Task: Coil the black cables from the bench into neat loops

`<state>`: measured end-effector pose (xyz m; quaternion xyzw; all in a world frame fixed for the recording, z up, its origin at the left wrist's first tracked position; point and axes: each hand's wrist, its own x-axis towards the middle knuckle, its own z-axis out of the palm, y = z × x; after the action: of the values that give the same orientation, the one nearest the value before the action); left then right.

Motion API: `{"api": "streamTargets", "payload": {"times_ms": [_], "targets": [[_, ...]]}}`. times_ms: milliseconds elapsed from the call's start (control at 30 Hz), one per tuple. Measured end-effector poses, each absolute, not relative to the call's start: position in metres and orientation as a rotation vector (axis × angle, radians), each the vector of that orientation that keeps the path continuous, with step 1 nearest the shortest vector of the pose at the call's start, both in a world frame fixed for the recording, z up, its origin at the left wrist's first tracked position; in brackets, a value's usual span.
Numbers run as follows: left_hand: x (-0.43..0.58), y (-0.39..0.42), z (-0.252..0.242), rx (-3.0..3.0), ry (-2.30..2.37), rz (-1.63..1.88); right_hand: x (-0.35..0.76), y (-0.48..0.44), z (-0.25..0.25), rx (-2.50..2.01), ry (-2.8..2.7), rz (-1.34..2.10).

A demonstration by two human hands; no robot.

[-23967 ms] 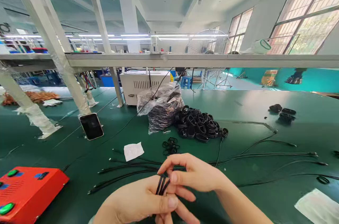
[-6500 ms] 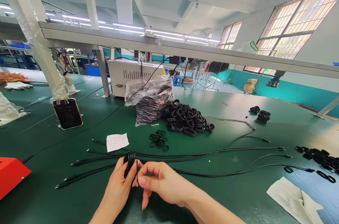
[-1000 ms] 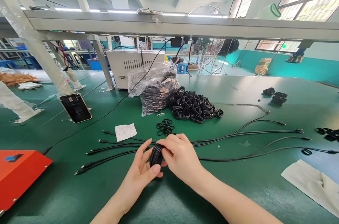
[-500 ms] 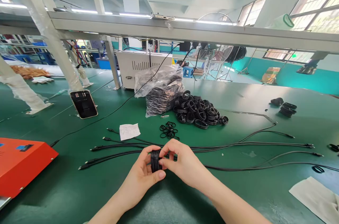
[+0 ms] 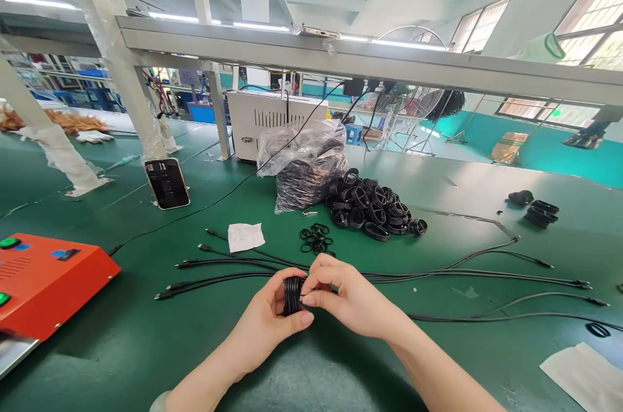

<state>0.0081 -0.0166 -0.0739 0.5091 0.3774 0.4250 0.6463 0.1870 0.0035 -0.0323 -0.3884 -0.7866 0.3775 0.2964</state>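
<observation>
Two hands close on one thing: my left hand (image 5: 263,327) cradles a tight coil of black cable (image 5: 293,295) while my right hand (image 5: 353,302) pinches it from the other side, so both grips are pressed shut on it, just above the green worktop (image 5: 311,373). If my pinch slackens, the springy turns could slip and unwind. A snag is also possible, since loose black cables (image 5: 228,276) run just beyond the coil and could catch on it if I pull or turn it carelessly.

Counting outward from the coil: beyond it lie one heap of bundled black cable coils (image 5: 370,211), too many to count, and one clear plastic bag (image 5: 306,172) packed with more. Nearer sits one small cluster of thin black rings (image 5: 316,238), perhaps a dozen. To its left are one paper slip (image 5: 244,237) and roughly five loose cable ends.
</observation>
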Motion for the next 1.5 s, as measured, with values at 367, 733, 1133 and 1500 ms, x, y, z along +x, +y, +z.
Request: {"api": "streamTargets", "payload": {"times_ms": [367,733,1133,1500], "targets": [[0.002,-0.013,-0.079,1.151,0.82,0.937,0.197,0.002,-0.023,-1.269,-1.983,1.39],[0.0,-0.018,-0.073,1.015,0.552,0.874,0.21,0.021,-0.037,-1.092,-1.661,1.95],[-0.001,-0.022,-0.073,0.937,0.454,0.784,0.219,0.019,-0.011,-1.083,-1.987,1.721],[-0.007,-0.025,-0.072,0.889,0.395,0.81,0.21,0.003,-0.003,-1.623,-1.929,1.118]]}}
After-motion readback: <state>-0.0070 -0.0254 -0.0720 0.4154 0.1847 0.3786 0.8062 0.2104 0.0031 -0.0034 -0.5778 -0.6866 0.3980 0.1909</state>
